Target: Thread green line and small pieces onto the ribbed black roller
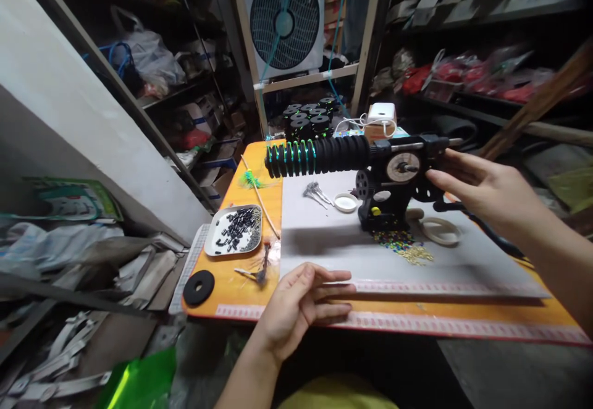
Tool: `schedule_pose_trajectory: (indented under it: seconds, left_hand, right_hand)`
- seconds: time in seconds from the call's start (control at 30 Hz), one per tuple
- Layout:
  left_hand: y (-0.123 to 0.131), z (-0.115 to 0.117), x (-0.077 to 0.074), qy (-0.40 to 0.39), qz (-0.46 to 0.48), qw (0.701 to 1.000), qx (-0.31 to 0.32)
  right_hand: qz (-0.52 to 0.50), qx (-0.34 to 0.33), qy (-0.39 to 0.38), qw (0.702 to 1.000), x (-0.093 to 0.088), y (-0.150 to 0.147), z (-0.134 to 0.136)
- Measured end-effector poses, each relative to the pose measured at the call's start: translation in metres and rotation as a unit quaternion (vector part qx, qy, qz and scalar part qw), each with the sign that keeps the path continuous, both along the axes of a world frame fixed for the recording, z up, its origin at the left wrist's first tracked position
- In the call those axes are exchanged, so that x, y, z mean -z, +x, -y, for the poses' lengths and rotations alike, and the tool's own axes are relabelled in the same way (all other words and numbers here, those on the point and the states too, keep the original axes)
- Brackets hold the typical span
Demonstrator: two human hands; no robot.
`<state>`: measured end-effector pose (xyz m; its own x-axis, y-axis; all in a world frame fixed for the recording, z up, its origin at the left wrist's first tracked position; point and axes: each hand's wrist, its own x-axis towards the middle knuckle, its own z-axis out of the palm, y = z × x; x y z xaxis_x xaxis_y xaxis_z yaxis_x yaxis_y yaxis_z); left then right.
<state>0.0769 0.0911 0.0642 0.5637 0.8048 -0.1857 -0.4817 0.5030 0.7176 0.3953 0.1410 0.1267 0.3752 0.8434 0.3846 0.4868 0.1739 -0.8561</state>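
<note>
My right hand is at the right end of a black winding machine, fingers stretched and thumb apart. Its fingertips meet the black housing; I cannot tell how firmly they touch. From the machine's shaft a row of black foam spools sticks out to the left. Shiny green and blue line is wound on the spools toward the left end. My left hand rests palm up near the table's front edge, fingers extended, holding nothing. Below the machine lie small coloured beads and pale gold pieces.
On the orange table are a white tray of black pieces, a loose foam disc, a thin stick, a small round dish and a tape roll. Stacked spools and a fan stand behind.
</note>
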Motion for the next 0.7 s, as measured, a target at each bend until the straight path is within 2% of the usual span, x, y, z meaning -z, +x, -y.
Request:
schedule_pose_trajectory:
  seconds: [0.33, 0.7]
  left_hand:
    - [0.001, 0.01, 0.002, 0.023, 0.0, 1.0, 0.001]
    - [0.005, 0.012, 0.008, 0.016, -0.005, 0.999, -0.029]
  right_hand:
    - [-0.002, -0.002, -0.002, 1.0, 0.005, 0.006, -0.003]
    - [0.087, 0.035, -0.03, 0.995, 0.006, 0.019, -0.007]
